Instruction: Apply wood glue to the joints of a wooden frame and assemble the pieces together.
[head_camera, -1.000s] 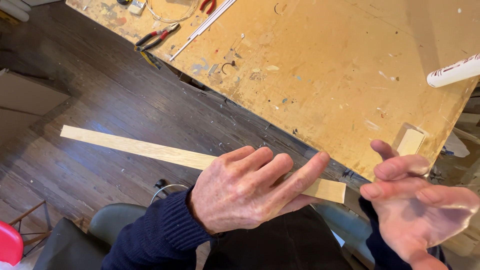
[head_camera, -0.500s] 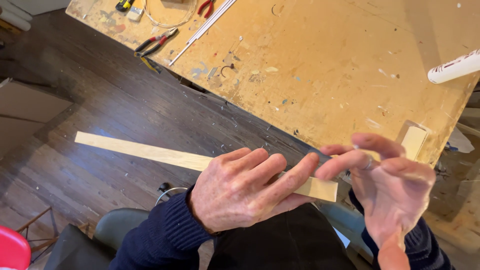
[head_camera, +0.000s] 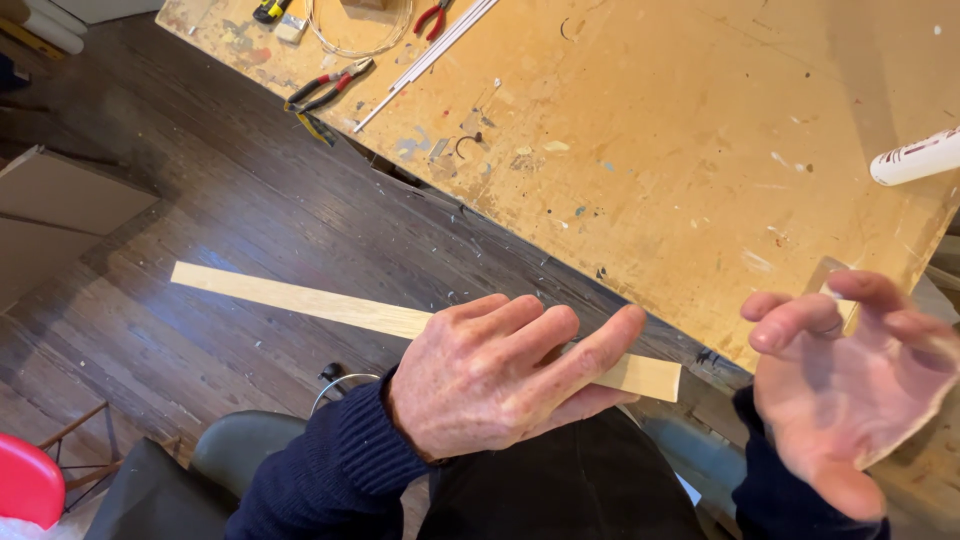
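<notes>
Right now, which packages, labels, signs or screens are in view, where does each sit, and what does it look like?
White tube: lies at the right edge of the paint-spattered workbench, cut off by the frame; a cylinder, white with dark red printing.
Flat cardboard sheet: on the floor at the left edge, plain brown, no label visible.
No signs or screens. The left hand holds a bare wooden strip; the right hand is open, holding nothing.

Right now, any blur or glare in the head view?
Head view: right hand is smeared by motion blur, fingers soft; left hand and the wood strip it holds are sharp. Bench is evenly lit, no glare, with a soft shadow toward the right; floor is darker.
</notes>
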